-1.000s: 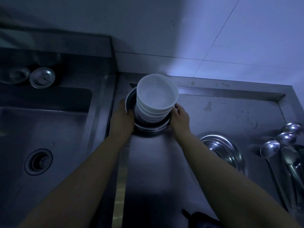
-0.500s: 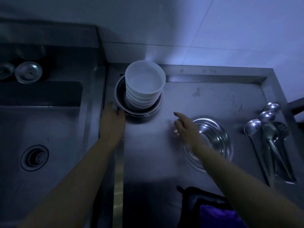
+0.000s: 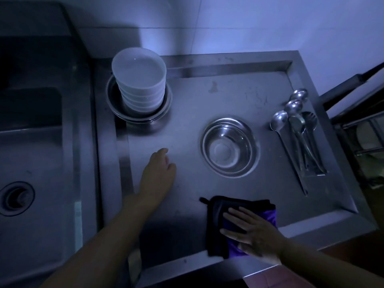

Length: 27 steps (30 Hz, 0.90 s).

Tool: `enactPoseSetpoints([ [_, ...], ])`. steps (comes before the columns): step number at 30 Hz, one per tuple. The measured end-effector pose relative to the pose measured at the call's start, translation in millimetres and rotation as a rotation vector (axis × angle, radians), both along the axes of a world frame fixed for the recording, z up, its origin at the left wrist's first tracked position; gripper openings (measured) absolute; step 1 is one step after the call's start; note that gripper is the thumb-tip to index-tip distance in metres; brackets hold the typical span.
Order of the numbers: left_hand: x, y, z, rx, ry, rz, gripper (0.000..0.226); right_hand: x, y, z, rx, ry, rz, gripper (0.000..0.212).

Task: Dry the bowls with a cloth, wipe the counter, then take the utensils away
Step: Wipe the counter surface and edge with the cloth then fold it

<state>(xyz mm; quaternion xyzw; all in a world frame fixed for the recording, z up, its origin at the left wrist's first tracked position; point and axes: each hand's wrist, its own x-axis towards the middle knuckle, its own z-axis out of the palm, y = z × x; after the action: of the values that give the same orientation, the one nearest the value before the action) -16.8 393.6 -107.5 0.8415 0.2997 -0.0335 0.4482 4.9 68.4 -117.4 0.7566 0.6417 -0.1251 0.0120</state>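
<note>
Right hand (image 3: 252,235) lies flat, fingers spread, grip apart, on the folded black-and-purple cloth (image 3: 218,221). Left hand (image 3: 159,171) hovers loosely curled, empty, left of the steel bowl (image 3: 229,147).

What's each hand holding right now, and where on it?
Nothing is gripped. The right hand lies flat, fingers straight, on top of the folded cloth at the counter's front edge. The left hand is empty above the counter.

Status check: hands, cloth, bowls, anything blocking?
Right hand flat on cloth, near edge. Left hand open, holding nothing. White bowls stacked in steel bowl, untouched. Nothing blocking.
</note>
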Motion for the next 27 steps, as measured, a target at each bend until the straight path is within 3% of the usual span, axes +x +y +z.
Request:
enactPoseSetpoints([
  [4,-12,-1,-5,-0.029,0.002,0.053,0.044,6,45,-12,-0.06,-0.014,0.055,0.055],
  [11,-17,14,-7,0.073,-0.034,0.222,0.045,32,143,-44,-0.003,0.016,-0.099,0.076],
  [23,43,-2,-10,0.25,0.043,0.239,0.045,209,263,-50,0.099,-0.06,-0.509,0.06],
  [27,69,-5,-15,0.266,0.038,0.276,0.043,256,292,-53,0.09,-0.088,-0.479,0.058],
])
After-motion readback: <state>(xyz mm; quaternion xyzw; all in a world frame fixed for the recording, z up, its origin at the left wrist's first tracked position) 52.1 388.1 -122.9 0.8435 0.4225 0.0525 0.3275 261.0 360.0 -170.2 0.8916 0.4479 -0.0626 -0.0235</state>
